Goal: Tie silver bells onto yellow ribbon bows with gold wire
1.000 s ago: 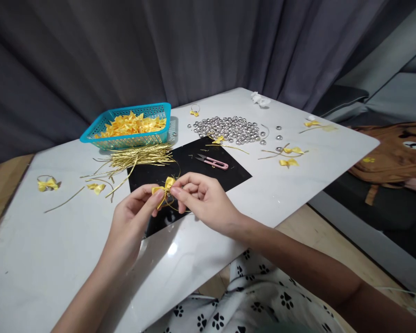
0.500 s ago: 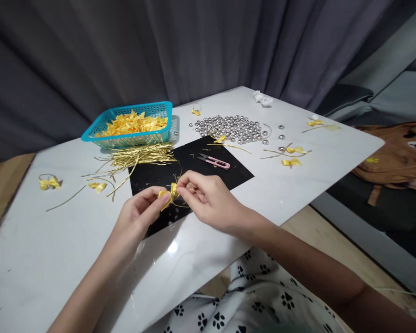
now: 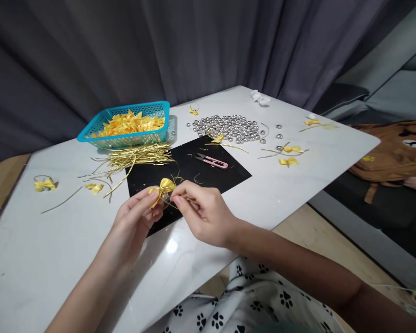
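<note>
- My left hand (image 3: 138,215) has thumb and curled fingers pressed together, gripping one side of a small yellow satin bow (image 3: 167,185).
- My right hand (image 3: 204,212) is closed to a thumb-and-forefinger pinch beside the bow's other side, seemingly on a thin metallic gold cord (image 3: 173,205); I can't tell exactly what lies between the tips.
- The bow is raised over the near part of the mat, a shiny silver bead (image 3: 165,196) just below its middle. I judge it part-done: bow, bead and cord are together, but ends trail loose, and whether anything is knotted is too small to tell.
- Left, a yellow bow with a closed cord ring (image 3: 45,185) looks further along.
- Under my work lies a flat black mat (image 3: 229,178), bearing pink-handled thread snips (image 3: 213,161) and cord scraps.
- Beyond, a bundle of gold cords (image 3: 138,155) and, in a teal plastic basket (image 3: 167,107), many yellow bows (image 3: 131,124) suggest plenty is left.
- Right of that spreads a heap of silver beads (image 3: 229,128).
- Farthest, another ringed bow (image 3: 193,111) seems complete.
</note>
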A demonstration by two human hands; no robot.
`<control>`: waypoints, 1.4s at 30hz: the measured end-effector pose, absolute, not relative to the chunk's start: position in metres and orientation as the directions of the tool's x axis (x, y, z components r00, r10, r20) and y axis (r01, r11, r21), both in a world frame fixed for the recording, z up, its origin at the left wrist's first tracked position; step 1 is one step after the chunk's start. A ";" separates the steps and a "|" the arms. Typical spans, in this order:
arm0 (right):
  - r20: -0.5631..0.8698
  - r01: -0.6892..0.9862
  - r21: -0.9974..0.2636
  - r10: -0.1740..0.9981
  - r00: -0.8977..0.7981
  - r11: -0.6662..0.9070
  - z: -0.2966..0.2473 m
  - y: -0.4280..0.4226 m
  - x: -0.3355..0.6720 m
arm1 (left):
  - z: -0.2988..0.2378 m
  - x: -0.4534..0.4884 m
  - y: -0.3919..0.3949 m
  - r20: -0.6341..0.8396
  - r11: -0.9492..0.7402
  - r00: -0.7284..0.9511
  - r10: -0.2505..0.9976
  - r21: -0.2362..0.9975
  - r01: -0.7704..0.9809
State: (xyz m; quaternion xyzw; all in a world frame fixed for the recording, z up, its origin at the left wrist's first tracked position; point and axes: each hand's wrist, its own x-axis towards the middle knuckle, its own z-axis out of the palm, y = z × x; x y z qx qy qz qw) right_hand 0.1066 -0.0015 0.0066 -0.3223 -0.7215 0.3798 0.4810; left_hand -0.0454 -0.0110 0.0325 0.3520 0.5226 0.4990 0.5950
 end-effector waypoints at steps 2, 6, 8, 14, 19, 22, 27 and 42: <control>0.454 0.079 -0.861 0.830 -0.324 0.502 0.008 -0.001 0.107 | 0.033 -0.045 -0.011 -0.274 0.256 -0.035 0.961 0.931 -0.261; 0.493 0.037 -0.849 0.817 -0.298 0.527 0.009 -0.002 0.107 | 0.030 -0.046 -0.012 -0.275 0.259 -0.013 0.961 0.920 -0.293; 0.509 0.026 -0.843 0.812 -0.284 0.537 0.009 -0.002 0.107 | 0.029 -0.047 -0.013 -0.270 0.259 -0.001 0.963 0.924 -0.281; 0.370 -0.064 -0.928 0.897 -0.241 0.366 0.005 0.001 0.102 | 0.027 -0.047 -0.012 -0.248 0.243 0.002 0.969 0.949 -0.202; 0.127 -0.250 -0.966 0.965 -0.229 0.067 0.010 0.003 0.100 | 0.023 -0.046 -0.011 -0.185 0.175 -0.089 0.979 0.979 -0.105; 0.022 -0.285 -0.957 0.972 -0.236 -0.047 0.015 0.003 0.101 | 0.023 -0.043 -0.011 -0.150 0.145 -0.132 0.980 0.988 -0.047; -0.085 -0.292 -0.944 0.967 -0.240 -0.155 0.020 0.004 0.101 | 0.022 -0.041 -0.013 -0.118 0.117 -0.163 0.980 0.993 -0.015; 0.008 -0.219 -0.975 0.983 -0.183 -0.033 0.018 0.010 0.096 | 0.023 -0.041 -0.013 -0.208 0.198 -0.137 0.969 0.977 -0.078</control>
